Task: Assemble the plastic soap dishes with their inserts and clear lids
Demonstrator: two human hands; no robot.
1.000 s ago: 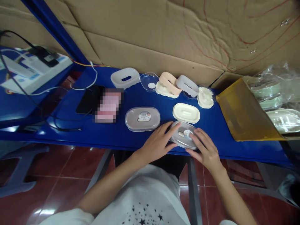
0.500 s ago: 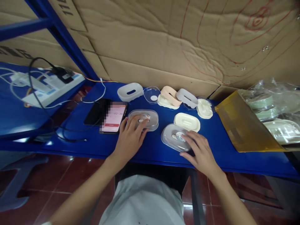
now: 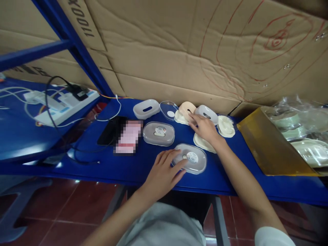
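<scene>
My left hand [image 3: 164, 171] rests with spread fingers on the left end of a closed clear-lidded soap box [image 3: 192, 158] near the blue table's front edge. My right hand [image 3: 203, 128] reaches toward the back row, fingers on a peach soap dish part [image 3: 186, 108] beside a grey-white dish part [image 3: 207, 113]. Under my right wrist lies a cream tray [image 3: 201, 143], partly hidden. A second closed clear-lidded box [image 3: 159, 133] sits to the left.
A phone [image 3: 120, 135] with a lit screen lies left of the boxes. A white dish base [image 3: 146, 108], a clear lid [image 3: 169, 110] and a cream insert [image 3: 225, 125] line the cardboard wall. A yellow bag [image 3: 266, 143] with wrapped parts lies right. A power strip [image 3: 64, 104] and cables sit left.
My left hand left the left box and came to the near box. My right hand let go of the near box and reached back to the peach part.
</scene>
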